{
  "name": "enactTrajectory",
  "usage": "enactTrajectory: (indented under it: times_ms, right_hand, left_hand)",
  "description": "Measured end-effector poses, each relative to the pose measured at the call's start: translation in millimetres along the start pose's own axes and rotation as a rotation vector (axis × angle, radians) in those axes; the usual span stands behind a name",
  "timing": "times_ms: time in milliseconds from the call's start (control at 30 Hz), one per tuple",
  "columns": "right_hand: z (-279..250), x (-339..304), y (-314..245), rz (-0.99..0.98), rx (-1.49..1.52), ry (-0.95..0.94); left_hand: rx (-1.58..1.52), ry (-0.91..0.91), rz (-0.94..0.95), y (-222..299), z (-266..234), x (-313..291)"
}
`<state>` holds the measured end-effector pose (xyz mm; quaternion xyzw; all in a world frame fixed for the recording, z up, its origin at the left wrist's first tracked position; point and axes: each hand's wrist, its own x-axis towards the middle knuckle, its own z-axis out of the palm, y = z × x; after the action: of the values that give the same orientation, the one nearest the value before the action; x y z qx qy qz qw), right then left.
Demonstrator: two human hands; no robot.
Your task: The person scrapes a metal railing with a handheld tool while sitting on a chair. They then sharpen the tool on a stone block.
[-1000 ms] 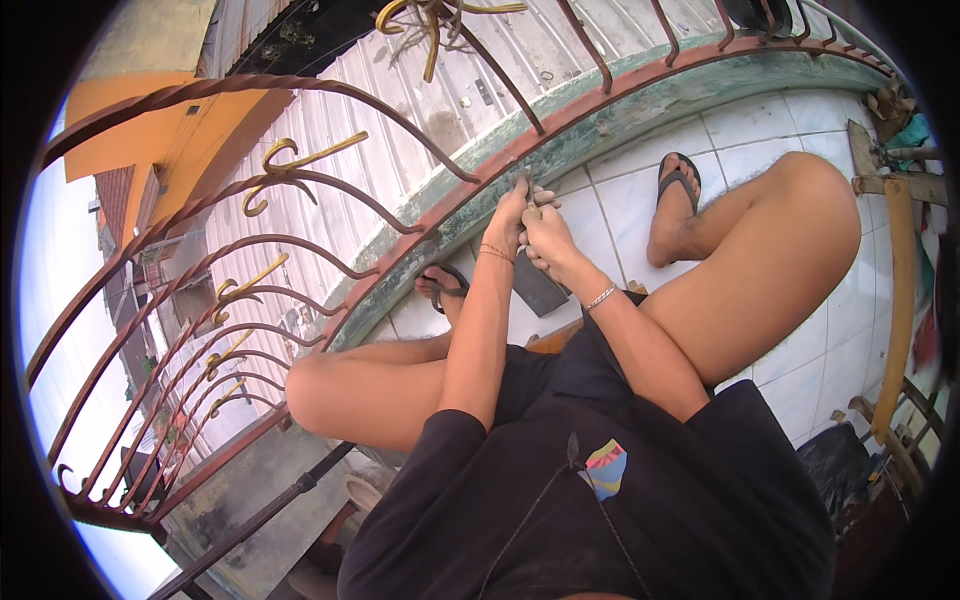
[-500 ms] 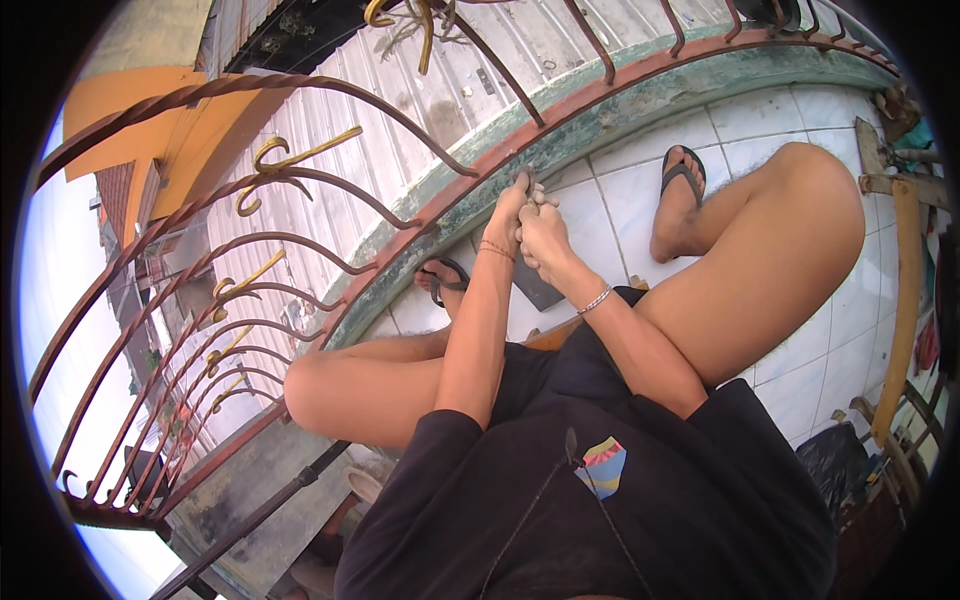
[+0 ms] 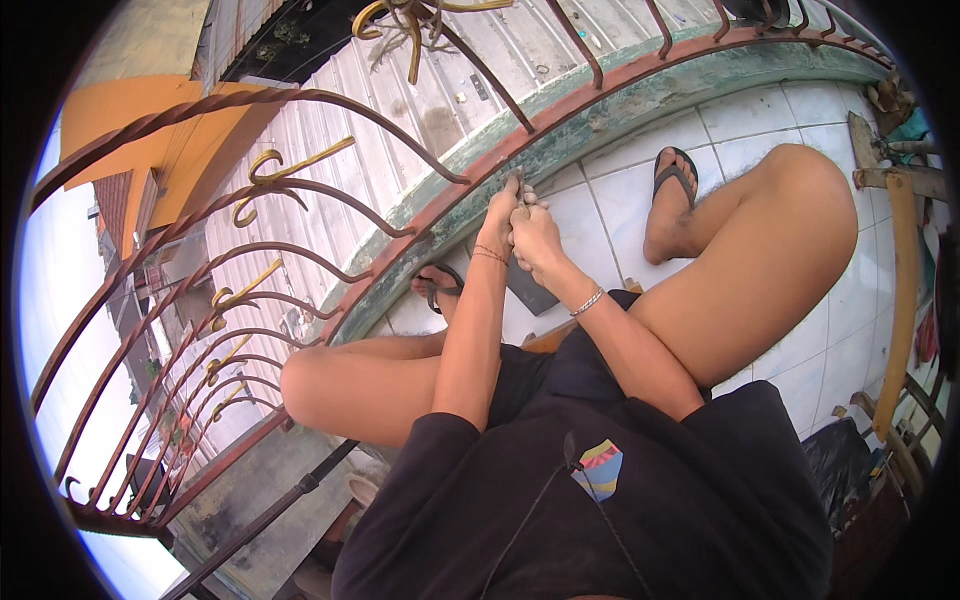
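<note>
My left hand (image 3: pixel 502 212) and my right hand (image 3: pixel 536 238) are held together in front of me, over the floor between my feet. Both are closed, with the fingers pressed close to each other. A small greyish piece (image 3: pixel 520 188) shows at the fingertips, too small and too covered to name. Grey dust coats the fingers. Below the hands, partly hidden by the right wrist, a dark grey flat slab (image 3: pixel 530 291) lies on the white tiles (image 3: pixel 597 215).
A curved railing (image 3: pixel 420 225) of brown bars with gold scrolls runs along the green ledge (image 3: pixel 640 113) ahead and left. My sandalled feet (image 3: pixel 668 205) flank the hands. At right are a wooden frame (image 3: pixel 900 290) and a black plastic bag (image 3: pixel 835 455).
The whole view has shifted slightly. My hands stay together in nearly the same closed grip, with only a small change at the fingers.
</note>
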<state>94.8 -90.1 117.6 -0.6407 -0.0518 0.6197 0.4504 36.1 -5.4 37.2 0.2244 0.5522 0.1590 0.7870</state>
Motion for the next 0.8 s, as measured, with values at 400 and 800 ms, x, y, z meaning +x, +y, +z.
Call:
enactTrajectory:
  times_ms: [400, 800]
  right_hand:
    - [12.4, 14.4, 16.8, -0.096, -0.206, 0.136]
    - [2.9, -14.4, -1.0, 0.006, 0.095, 0.107]
  left_hand:
    - [0.078, -0.042, -0.027, 7.8, -5.1, 2.7]
    - [0.084, -0.175, -0.131, 4.3, 8.2, -29.3]
